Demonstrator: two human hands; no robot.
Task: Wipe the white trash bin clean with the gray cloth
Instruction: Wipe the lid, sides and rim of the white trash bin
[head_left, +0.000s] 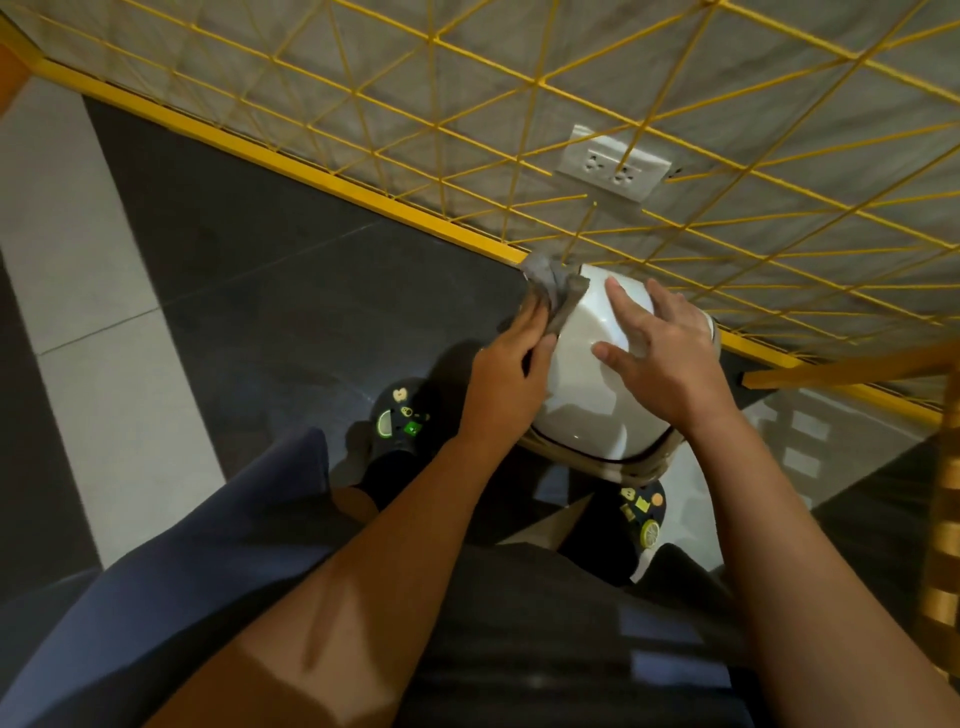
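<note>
White trash bin (587, 400) stands on the dark floor (285, 301), its far side close against the yellow grid fence (519, 104), the person's shoes at its near side. Domed lid faces up toward the camera. Left hand (511, 364) is at the bin's left flank, thumb and fingers closed on the gray cloth (556, 286); the cloth is bunched and pressed to the bin's far-left corner, touching the shell. Right hand (662, 358) lies flat on the lid's right half, fingers (621, 301) spread apart and straight, holding nothing, apparently steadying the bin. Judgement: unwiped surface lies mostly toward the near side and right of the cloth. The left hand is the one to make the stroke, along the flank or over the dome. The fence leaves little room behind the bin.
</note>
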